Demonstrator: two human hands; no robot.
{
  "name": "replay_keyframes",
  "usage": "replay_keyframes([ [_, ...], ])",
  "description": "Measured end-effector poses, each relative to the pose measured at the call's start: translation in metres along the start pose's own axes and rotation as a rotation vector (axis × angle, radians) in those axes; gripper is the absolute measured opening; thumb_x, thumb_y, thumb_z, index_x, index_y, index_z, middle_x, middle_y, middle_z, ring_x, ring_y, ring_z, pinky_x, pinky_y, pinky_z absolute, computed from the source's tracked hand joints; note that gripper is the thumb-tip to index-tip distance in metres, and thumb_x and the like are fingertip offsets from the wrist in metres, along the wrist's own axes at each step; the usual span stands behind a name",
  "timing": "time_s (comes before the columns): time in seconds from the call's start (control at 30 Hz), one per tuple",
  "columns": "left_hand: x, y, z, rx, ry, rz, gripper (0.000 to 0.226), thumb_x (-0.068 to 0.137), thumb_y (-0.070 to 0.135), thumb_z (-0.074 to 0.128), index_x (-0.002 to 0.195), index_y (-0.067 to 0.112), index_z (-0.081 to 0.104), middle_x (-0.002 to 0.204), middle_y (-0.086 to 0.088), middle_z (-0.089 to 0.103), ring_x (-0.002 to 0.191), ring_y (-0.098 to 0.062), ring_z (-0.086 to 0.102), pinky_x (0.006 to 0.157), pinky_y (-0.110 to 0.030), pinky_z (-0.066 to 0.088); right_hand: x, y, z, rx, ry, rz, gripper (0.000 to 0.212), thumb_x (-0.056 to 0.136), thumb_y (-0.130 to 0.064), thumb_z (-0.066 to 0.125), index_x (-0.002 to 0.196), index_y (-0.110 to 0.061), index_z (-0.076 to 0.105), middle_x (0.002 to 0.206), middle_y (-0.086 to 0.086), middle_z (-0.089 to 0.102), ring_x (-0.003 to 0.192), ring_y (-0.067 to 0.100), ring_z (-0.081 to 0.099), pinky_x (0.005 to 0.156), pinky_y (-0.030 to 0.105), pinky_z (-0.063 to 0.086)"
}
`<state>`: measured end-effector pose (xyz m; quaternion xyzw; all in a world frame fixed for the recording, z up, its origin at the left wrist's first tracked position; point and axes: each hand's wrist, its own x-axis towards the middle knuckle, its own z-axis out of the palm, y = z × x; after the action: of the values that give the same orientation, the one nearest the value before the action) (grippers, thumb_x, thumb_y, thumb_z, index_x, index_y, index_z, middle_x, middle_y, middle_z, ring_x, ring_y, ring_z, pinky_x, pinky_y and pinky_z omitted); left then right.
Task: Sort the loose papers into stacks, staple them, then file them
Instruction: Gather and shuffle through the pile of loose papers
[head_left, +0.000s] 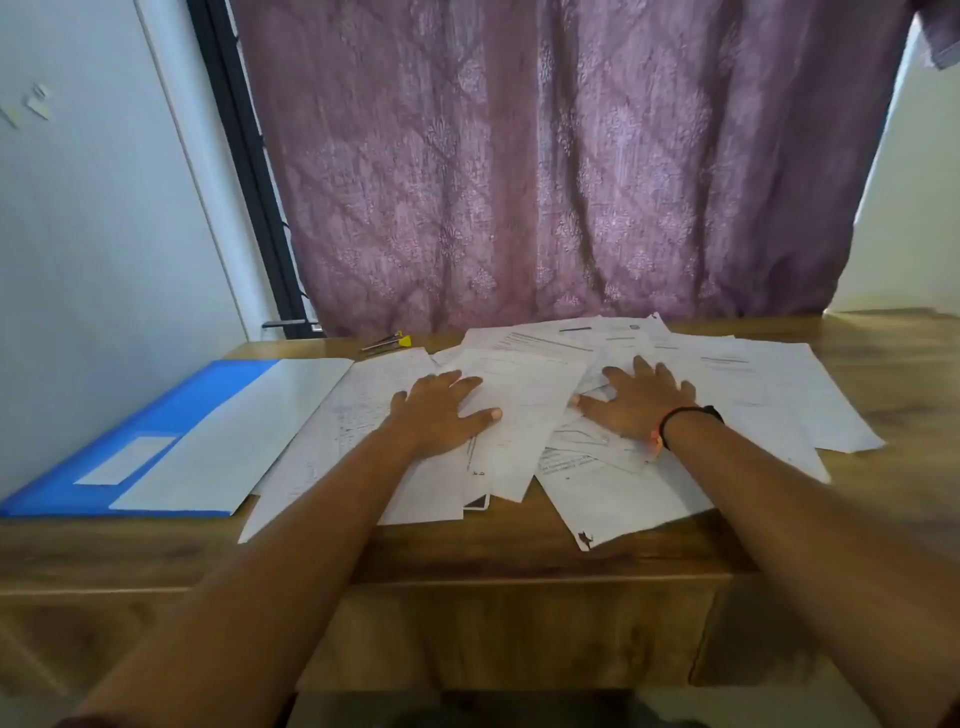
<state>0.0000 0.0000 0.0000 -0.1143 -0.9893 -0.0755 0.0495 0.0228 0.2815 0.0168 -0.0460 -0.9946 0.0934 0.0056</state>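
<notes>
Purple curtain (519, 182) is hanging behind a wooden counter (467, 551). The loose papers (524, 415) are lying in an overlapping heap across its middle, with some corners overhanging the near edge. A blue folder (156, 415) is lying just beside them at left.

The sheets are looking thin, light and floppy. They are probably slippery on one another and quick to crease, so they are best pinched at a free corner or edge.

Both arms are reaching forward. The left hand (441, 410) and right hand (634, 405) are pressing palm-down on the heap with fingers spread straight, gripping nothing.
</notes>
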Motion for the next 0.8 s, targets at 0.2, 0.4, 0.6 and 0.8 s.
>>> replay_keyframes([
  [0.2, 0.035, -0.019, 0.0, -0.048, -0.108, 0.03, 0.089, 0.082, 0.089, 0.022, 0.153, 0.038, 0.034, 0.166, 0.008, 0.026, 0.152, -0.026, 0.025, 0.12, -0.062, 0.02, 0.037, -0.003, -0.002, -0.116, -0.254, 0.001, 0.108, 0.069, -0.099, 0.019, 0.157, -0.038, 0.005, 0.167, 0.004, -0.004, 0.152, 0.038, 0.0, 0.117, 0.067, 0.006],
  [0.4, 0.04, -0.026, 0.0, -0.077, -0.113, 0.061, 0.104, 0.071, 0.095, 0.008, 0.158, 0.039, 0.021, 0.168, 0.011, 0.02, 0.154, -0.024, 0.022, 0.122, -0.061, 0.02, 0.049, -0.007, -0.028, -0.221, -0.366, -0.237, 0.107, 0.071, -0.094, 0.036, 0.158, -0.035, 0.015, 0.164, 0.002, 0.022, 0.149, 0.027, 0.022, 0.12, 0.045, 0.017],
  [0.6, 0.048, -0.031, 0.004, -0.06, -0.13, 0.064, 0.128, 0.048, 0.106, -0.007, 0.157, 0.045, 0.019, 0.168, 0.014, 0.016, 0.155, -0.022, 0.018, 0.122, -0.061, 0.018, 0.054, 0.009, -0.011, -0.107, -0.405, -0.379, 0.093, 0.07, -0.09, 0.044, 0.15, -0.059, 0.006, 0.167, -0.001, -0.003, 0.153, 0.025, -0.006, 0.123, 0.054, 0.004],
  [0.8, 0.051, -0.03, 0.004, -0.002, -0.147, 0.06, 0.131, 0.044, 0.106, -0.011, 0.157, 0.046, 0.021, 0.168, 0.013, 0.015, 0.155, -0.022, 0.016, 0.123, -0.059, 0.017, 0.067, 0.021, -0.013, -0.02, -0.489, -0.559, 0.101, 0.06, -0.094, 0.052, 0.148, -0.058, 0.021, 0.163, -0.023, 0.005, 0.151, 0.005, 0.003, 0.125, 0.045, 0.006],
])
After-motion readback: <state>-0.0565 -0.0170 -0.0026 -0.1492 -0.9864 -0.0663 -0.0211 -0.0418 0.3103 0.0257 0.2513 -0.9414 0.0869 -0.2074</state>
